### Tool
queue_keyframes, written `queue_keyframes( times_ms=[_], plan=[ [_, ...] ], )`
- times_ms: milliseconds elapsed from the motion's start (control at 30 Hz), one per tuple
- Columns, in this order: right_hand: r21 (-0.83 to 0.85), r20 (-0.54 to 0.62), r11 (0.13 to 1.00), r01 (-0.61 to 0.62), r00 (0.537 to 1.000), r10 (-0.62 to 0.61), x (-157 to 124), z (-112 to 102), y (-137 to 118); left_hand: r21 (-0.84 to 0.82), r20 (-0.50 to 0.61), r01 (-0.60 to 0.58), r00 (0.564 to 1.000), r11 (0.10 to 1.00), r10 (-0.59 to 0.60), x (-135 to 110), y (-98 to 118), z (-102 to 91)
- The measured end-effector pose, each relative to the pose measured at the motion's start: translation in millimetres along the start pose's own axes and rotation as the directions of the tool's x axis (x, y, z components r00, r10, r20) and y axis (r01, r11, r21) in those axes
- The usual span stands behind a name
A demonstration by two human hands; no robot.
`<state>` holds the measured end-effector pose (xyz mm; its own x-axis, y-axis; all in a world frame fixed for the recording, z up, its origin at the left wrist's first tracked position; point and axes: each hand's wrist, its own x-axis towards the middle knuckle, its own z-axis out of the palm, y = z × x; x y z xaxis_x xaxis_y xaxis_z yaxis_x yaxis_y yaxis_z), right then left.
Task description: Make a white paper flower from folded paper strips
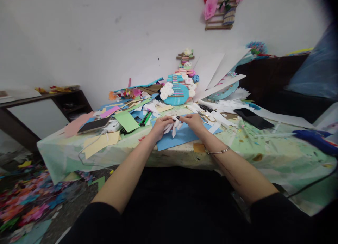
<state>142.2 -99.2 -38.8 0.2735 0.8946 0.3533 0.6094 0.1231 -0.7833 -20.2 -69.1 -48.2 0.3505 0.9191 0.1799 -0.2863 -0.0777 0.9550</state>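
Observation:
Above a sheet of blue paper [171,142] at the table's front edge, both my hands meet on a piece of white paper [173,130] cut into petal-like strips. My left hand [160,127] is closed on its left side, fingers pinching the top. The fingertips of my right hand [192,121] pinch the upper right part of the same paper, and a small dark spot shows at those fingertips. White paper strips [216,121] and a pair of scissors [202,116] lie just right of my right hand. A green-and-black cutter [146,118] lies left of my left hand.
A blue glue gun [314,138] lies at the right, its cord hanging off the table. Phones lie at the right [253,118] and left [93,125]. Behind stands a turquoise paper guitar [178,95] with white flowers. Coloured paper scraps [128,121] cover the left side.

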Motion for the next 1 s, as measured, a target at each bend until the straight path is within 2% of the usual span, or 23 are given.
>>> queue_keyframes(
  times_ms=[567,733,833,933,1000],
  plan=[
    [0.03,-0.008,0.999,0.017,1.0,-0.017,4,3,5,-0.014,0.006,-0.024,1.0,1.0,0.024,1,-1,0.2],
    [0.046,0.018,0.996,0.082,0.996,-0.082,7,5,9,0.003,-0.067,-0.074,0.995,0.997,0.074,1,-1,0.5],
    [0.017,0.002,0.995,0.096,0.995,-0.096,7,3,9,-0.041,-0.131,-0.128,0.984,0.991,0.122,4,-3,-1.9],
    [-0.059,-0.073,0.996,0.069,0.995,-0.073,8,-2,8,-0.124,-0.254,-0.209,0.952,0.97,0.173,9,-3,-4.9],
    [-0.116,-0.165,0.993,0.018,0.986,-0.037,9,-5,9,-0.174,-0.339,-0.254,0.923,0.951,0.184,11,-2,-6.2]
  ],
)
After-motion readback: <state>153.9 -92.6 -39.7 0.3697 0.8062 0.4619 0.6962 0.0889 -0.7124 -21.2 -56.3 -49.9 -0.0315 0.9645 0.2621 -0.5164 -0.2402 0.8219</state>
